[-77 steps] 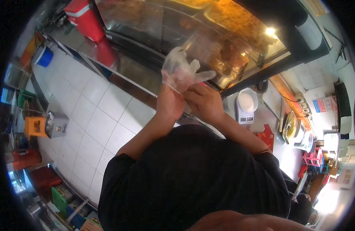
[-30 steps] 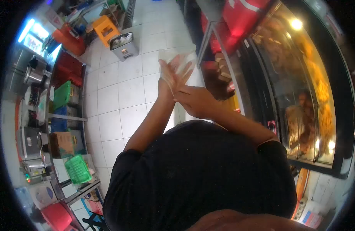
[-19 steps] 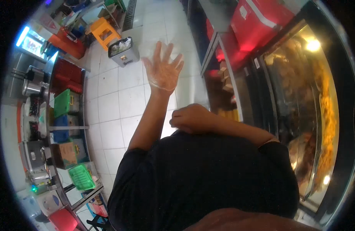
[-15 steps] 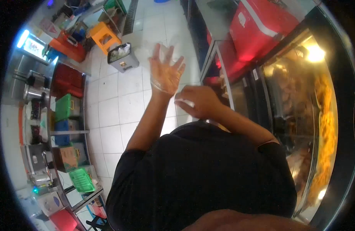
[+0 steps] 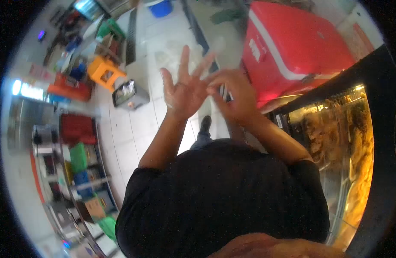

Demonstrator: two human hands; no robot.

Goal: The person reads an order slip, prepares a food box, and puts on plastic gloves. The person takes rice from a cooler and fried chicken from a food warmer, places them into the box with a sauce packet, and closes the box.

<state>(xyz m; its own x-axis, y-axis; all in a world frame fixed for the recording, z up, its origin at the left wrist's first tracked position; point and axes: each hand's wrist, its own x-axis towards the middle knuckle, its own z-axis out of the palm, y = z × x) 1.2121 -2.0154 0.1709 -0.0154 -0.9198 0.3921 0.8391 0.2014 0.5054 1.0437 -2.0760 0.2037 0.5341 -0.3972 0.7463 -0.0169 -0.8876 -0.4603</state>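
My left hand (image 5: 186, 92) is raised in front of me, palm toward me and fingers spread. A thin clear plastic glove (image 5: 171, 103) covers it, with loose, blurred film around the fingers. Close against its little-finger side is my right hand (image 5: 237, 94), its thumb and fingertips pinched together at the glove's edge. Motion blur hides exactly how much of the film is between those fingertips.
On my right are a red cooler box (image 5: 292, 47) and a lit glass display case (image 5: 335, 142) with food. A bin (image 5: 135, 96) and an orange stool (image 5: 105, 74) stand ahead left. Loaded shelving (image 5: 79, 185) lines the left; a blue bucket (image 5: 160, 8) is far ahead.
My view has shifted, bringing the red cooler closer. My right hand has moved up from beside the left wrist to the left hand's outer edge. My left hand's fingers remain spread.
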